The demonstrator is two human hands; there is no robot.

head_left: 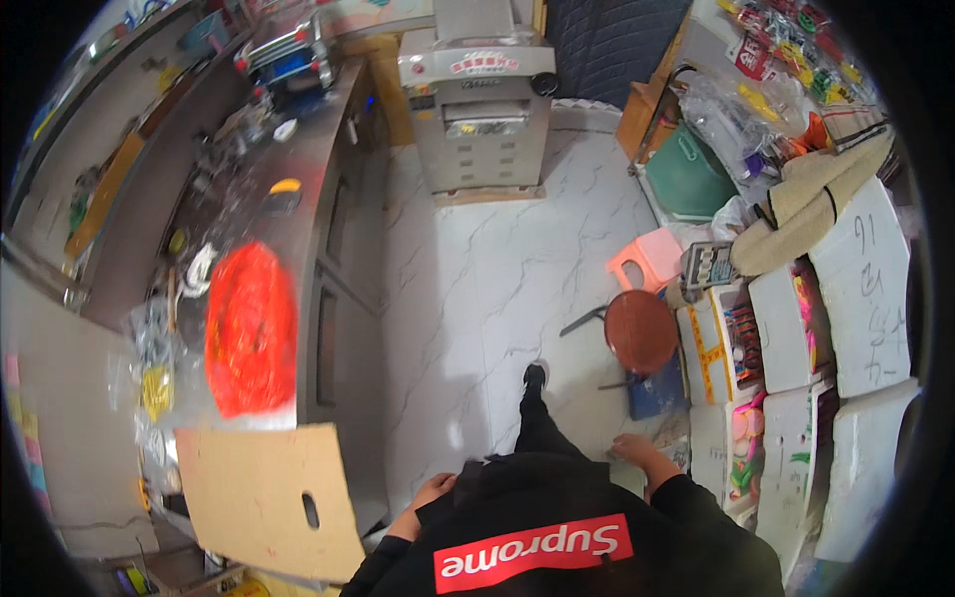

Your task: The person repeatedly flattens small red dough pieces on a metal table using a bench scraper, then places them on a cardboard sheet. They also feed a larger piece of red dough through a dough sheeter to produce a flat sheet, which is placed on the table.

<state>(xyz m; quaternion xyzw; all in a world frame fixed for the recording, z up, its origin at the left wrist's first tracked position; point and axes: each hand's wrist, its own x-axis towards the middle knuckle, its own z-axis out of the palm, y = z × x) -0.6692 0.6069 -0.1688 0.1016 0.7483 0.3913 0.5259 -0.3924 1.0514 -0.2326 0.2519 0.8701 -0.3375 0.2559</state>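
My left hand (435,490) hangs low beside my black top, close to the steel counter's cabinet front. Its fingers are largely hidden, and nothing shows in it. On the other side my right hand (631,448) hangs with its fingers loosely bent and no object in them. It is nearest to the white foam boxes (710,438) and a dark blue object (657,396) on the floor. A red plastic bag (254,328) lies on the steel counter (298,149), beyond a cardboard sheet (264,497) with a slot. Neither hand touches these.
A metal machine (477,114) stands at the far end of the marbled floor (487,259). Along the right are a round brown stool (642,331), a pink plastic stool (647,261), a green bin (686,177) and stacked boxes. My foot (535,376) is forward on the floor.
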